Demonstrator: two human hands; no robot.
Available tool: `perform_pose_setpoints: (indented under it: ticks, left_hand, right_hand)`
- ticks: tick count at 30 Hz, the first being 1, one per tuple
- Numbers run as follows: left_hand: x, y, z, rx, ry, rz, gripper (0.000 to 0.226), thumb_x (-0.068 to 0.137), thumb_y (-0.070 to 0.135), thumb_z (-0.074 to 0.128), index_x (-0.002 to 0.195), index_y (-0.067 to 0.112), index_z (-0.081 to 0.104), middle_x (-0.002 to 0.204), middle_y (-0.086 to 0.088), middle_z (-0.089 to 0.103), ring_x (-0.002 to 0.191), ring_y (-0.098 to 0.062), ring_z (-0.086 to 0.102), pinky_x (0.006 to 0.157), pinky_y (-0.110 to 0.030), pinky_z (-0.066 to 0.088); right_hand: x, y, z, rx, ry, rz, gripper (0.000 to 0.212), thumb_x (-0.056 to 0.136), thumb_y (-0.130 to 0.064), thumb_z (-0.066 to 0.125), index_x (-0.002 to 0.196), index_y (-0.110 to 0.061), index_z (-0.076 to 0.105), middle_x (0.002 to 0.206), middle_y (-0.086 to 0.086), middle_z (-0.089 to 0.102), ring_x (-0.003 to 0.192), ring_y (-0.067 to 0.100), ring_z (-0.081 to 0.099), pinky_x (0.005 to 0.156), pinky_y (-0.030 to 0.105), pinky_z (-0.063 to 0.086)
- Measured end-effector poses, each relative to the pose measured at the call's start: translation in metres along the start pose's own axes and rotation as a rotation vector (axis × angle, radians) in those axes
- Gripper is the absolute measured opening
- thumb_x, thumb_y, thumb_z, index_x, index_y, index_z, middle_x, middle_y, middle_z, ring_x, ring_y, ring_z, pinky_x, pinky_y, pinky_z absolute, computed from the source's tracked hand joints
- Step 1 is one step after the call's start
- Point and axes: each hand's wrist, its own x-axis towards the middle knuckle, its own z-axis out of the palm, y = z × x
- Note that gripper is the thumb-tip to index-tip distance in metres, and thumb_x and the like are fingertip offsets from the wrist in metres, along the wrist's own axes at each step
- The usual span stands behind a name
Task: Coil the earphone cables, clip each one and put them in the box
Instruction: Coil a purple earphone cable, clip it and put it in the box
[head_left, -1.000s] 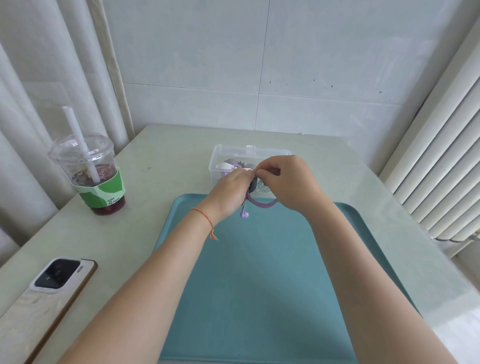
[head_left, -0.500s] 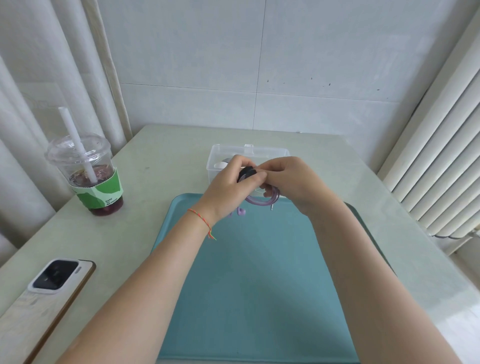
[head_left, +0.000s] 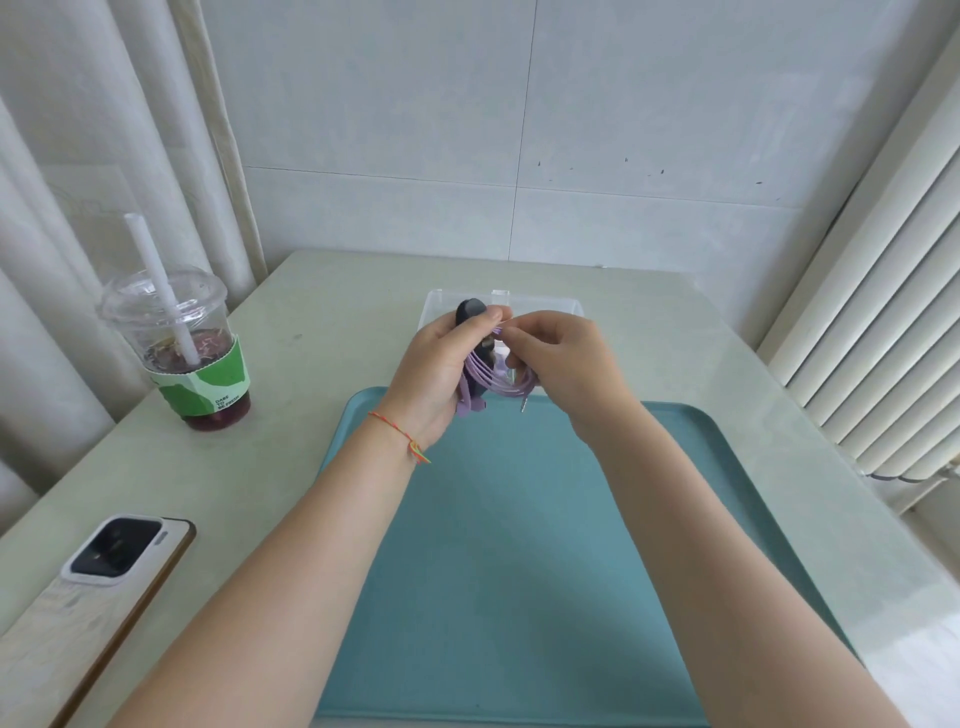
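We look down along two bare forearms that meet over the far edge of a teal tray (head_left: 519, 545) on a pale table (head_left: 322, 322). Since half a second ago the hands have lifted a little and turned: the dark clip (head_left: 470, 313), which then sat low between the fingertips, now stands up above the left hand (head_left: 441, 364), pinched between its thumb and curled fingers. The purple earphone cable (head_left: 493, 382) hangs in a bunch of loops just below the clip, with its small metal plug (head_left: 524, 404) dangling free over the tray's far rim. The right hand (head_left: 561, 358) has its fingers curled in, pinching the top of the coil beside the clip. We judge that the clip is being fitted over the gathered loops, so this cable looks coiled but not yet boxed. The clear plastic box (head_left: 550, 305) sits just beyond the hands, at the far edge of the tray, mostly hidden by them; we cannot tell what lies inside it now. Whether the clip has actually closed on the cable is also hidden by the fingers. To the left stand an iced drink cup with a straw (head_left: 179, 343) and, nearer us, a phone (head_left: 104, 582) lying face down, partly cut off at the frame's edge.
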Motion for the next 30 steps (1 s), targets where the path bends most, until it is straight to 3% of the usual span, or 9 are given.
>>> perform_pose_setpoints:
  ticks: [5,7,10,14,17,20,23,26,30]
  left_hand:
    - [0.002,-0.002,0.002,-0.009,0.072,0.032,0.027,0.092,0.038,0.058,0.103,0.017,0.070,0.081,-0.011,0.061,0.049,-0.022,0.054,0.037,-0.019,0.033]
    - [0.005,-0.004,0.000,0.003,0.105,0.042,0.030,0.098,0.037,0.049,0.099,0.019,0.072,0.080,-0.009,0.065,0.054,-0.024,0.058,0.042,-0.023,0.039]
    - [0.012,-0.009,-0.008,0.194,0.149,0.130,0.039,0.101,0.032,0.043,0.085,0.021,0.076,0.066,0.003,0.063,0.060,-0.013,0.057,0.062,-0.028,0.046]
    - [0.016,-0.014,-0.017,0.249,0.131,0.137,0.042,0.103,0.029,0.041,0.081,0.022,0.076,0.061,0.007,0.045,0.055,-0.009,0.045,0.052,-0.020,0.039]
    - [0.018,-0.013,-0.022,0.366,0.102,0.108,0.033,0.099,0.028,0.047,0.083,0.021,0.075,0.066,0.007,0.056,0.064,-0.013,0.052,0.057,-0.024,0.042]
    - [0.017,-0.013,-0.025,0.544,-0.027,0.042,0.020,0.090,0.033,0.061,0.088,0.019,0.074,0.078,0.002,0.063,0.073,-0.012,0.058,0.067,-0.027,0.047]
    - [0.015,-0.017,-0.027,0.610,-0.171,-0.005,0.016,0.082,0.030,0.071,0.078,0.015,0.072,0.072,-0.002,0.064,0.069,-0.018,0.062,0.072,-0.031,0.051]
    - [0.018,-0.023,-0.030,0.672,-0.140,-0.026,0.018,0.079,0.019,0.074,0.080,0.003,0.067,0.069,-0.008,0.066,0.064,-0.024,0.065,0.080,-0.041,0.055]
    - [0.019,-0.024,-0.030,0.613,-0.106,-0.018,0.024,0.077,0.019,0.075,0.082,-0.004,0.066,0.072,-0.011,0.068,0.067,-0.024,0.067,0.085,-0.047,0.054]
  right_hand:
    - [-0.002,0.002,0.013,-0.058,0.052,-0.001,0.013,0.092,-0.019,0.059,0.089,-0.012,0.070,0.064,-0.003,0.063,0.051,0.013,0.053,0.050,0.027,0.044]
    - [-0.002,0.004,0.017,-0.062,0.059,0.014,0.013,0.092,-0.018,0.059,0.090,-0.010,0.069,0.066,0.000,0.064,0.053,0.017,0.054,0.050,0.034,0.046]
    - [-0.002,0.008,0.017,-0.084,0.048,0.031,0.012,0.091,-0.015,0.057,0.089,-0.011,0.067,0.065,-0.001,0.063,0.054,0.016,0.055,0.052,0.028,0.044]
    - [-0.003,0.010,0.017,-0.117,0.012,0.037,0.014,0.091,-0.014,0.056,0.082,-0.017,0.067,0.062,-0.002,0.062,0.049,0.013,0.053,0.053,0.025,0.043]
    - [-0.002,0.013,0.017,-0.130,0.001,0.049,0.017,0.091,-0.012,0.056,0.078,-0.018,0.066,0.060,-0.003,0.061,0.044,0.011,0.052,0.051,0.024,0.043]
    - [0.000,0.016,0.016,-0.148,0.009,0.079,0.014,0.091,-0.013,0.056,0.082,-0.014,0.067,0.061,-0.002,0.061,0.042,0.008,0.052,0.044,0.020,0.039]
    - [0.002,0.019,0.013,-0.168,0.040,0.087,0.015,0.090,-0.011,0.055,0.083,-0.011,0.068,0.057,-0.004,0.060,0.041,0.007,0.052,0.043,0.019,0.038]
    - [0.004,0.022,0.012,-0.166,0.050,0.100,0.015,0.090,-0.010,0.053,0.086,-0.008,0.068,0.060,-0.001,0.061,0.041,0.008,0.053,0.048,0.025,0.043]
    - [0.005,0.029,0.012,-0.175,0.031,0.129,0.013,0.091,-0.011,0.056,0.084,-0.010,0.066,0.060,0.000,0.061,0.039,0.008,0.053,0.044,0.017,0.043]
